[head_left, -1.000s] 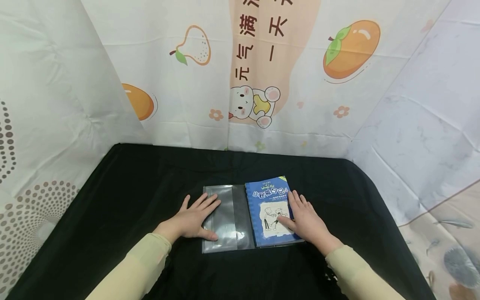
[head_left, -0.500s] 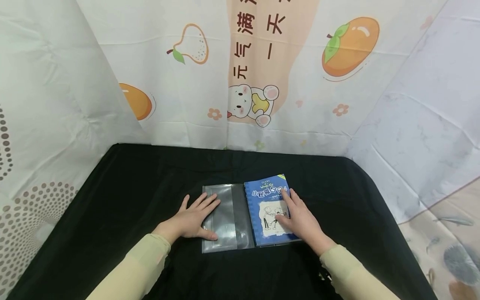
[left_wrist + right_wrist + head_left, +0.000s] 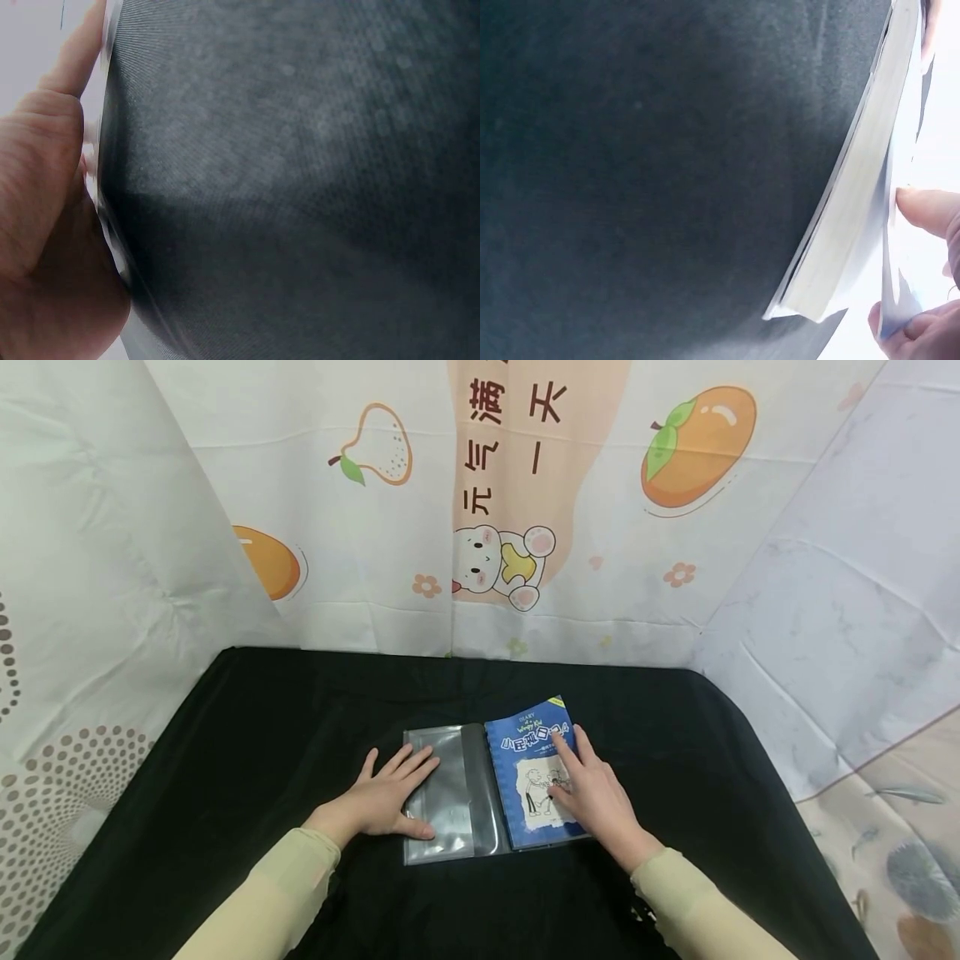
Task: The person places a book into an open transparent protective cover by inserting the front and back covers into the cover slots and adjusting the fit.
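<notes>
A blue paperback book point(image 3: 517, 789) with cartoon figures on its front lies on the right half of a spread plastic book cover point(image 3: 453, 793). My left hand point(image 3: 382, 793) rests with straight, spread fingers on the left flap of the plastic cover; in the left wrist view, that hand point(image 3: 45, 195) fills the left side. My right hand point(image 3: 600, 797) is at the book's right edge, index finger and thumb over the front. In the right wrist view, the page block point(image 3: 862, 187) shows, and the right-hand fingers point(image 3: 926, 210) pinch the front cover, bent away from the pages.
Black cloth point(image 3: 337, 710) covers the table beneath and around the book. Printed white curtains point(image 3: 300, 485) stand behind and at both sides, close to the table's edges.
My right hand has moved left and slightly away from me, its index finger further onto the front. The front cover's far right corner has risen. My left hand stays in place.
</notes>
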Demonstrator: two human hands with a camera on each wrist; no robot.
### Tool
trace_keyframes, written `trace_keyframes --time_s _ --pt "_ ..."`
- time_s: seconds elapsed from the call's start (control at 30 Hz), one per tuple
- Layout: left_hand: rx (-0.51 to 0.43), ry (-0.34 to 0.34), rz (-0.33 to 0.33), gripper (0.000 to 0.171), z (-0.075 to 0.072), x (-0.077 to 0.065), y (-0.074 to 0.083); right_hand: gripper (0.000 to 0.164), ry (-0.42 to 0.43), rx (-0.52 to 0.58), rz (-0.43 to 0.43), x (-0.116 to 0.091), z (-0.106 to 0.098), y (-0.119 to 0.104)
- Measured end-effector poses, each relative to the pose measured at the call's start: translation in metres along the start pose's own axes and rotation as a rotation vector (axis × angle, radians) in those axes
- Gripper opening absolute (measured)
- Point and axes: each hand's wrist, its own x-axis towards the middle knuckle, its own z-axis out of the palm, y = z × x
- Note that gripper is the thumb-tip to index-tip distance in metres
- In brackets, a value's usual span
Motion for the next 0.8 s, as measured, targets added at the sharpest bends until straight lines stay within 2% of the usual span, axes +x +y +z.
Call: trace_keyframes --time_s 0.4,0.63,0.8 --pt "-0.004 -0.002 -0.003 0.109 0.000 0.000 0.001 0.084 0.175 -0.130 -0.247 0.003 -0.004 -0.007" --pt "-0.001 0.004 -0.006 0.109 0.000 0.000 0.002 0.071 0.185 -0.228 -0.325 0.004 -0.005 -0.017" --pt "-0.004 0.010 -0.002 0.109 0.001 0.000 0.001 0.060 0.201 -0.244 -0.353 0.002 -0.007 -0.021"
